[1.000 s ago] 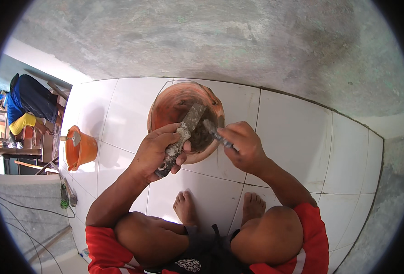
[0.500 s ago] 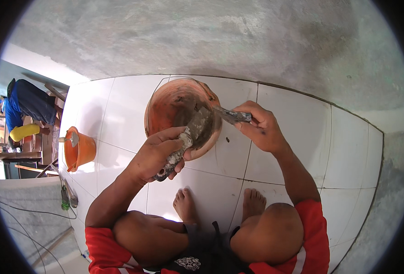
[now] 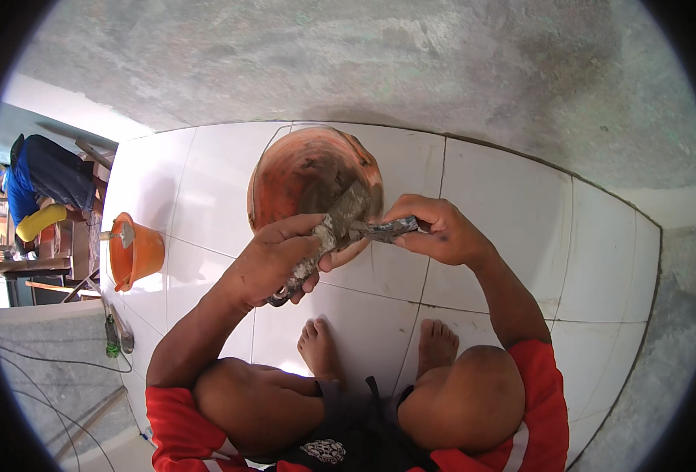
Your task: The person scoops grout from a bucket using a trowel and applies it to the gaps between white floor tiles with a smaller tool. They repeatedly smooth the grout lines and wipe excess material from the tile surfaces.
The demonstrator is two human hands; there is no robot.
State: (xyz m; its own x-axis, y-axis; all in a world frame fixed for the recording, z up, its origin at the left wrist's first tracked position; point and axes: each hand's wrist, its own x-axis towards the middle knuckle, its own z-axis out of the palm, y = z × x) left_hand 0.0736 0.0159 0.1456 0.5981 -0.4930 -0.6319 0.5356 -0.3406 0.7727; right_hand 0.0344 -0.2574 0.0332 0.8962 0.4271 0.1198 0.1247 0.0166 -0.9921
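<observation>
My left hand (image 3: 277, 256) is closed round the handle of a mortar-caked scraper (image 3: 345, 208), whose broad end points over the bucket. My right hand (image 3: 442, 234) pinches the dark handle of a smaller scraper (image 3: 392, 228). The smaller scraper's blade end touches or lies very close to the middle of the larger one. Below both tools, a worn orange bucket (image 3: 276, 177) stands on the tiles with grey mortar smeared inside. Its near rim is partly hidden by my left hand and the tools.
Behind the bucket rises a grey plastered wall (image 3: 379, 63). A second orange bucket (image 3: 145, 259) stands at the left with a trowel (image 3: 126, 234) across its rim. Farther left, a person (image 3: 45, 181) in blue bends over. Cables (image 3: 57, 360) lie at the lower left.
My right hand has moved left and slightly down, bringing the smaller scraper from beside the bucket's rim onto or against the larger one. My left hand stays nearly in place.
</observation>
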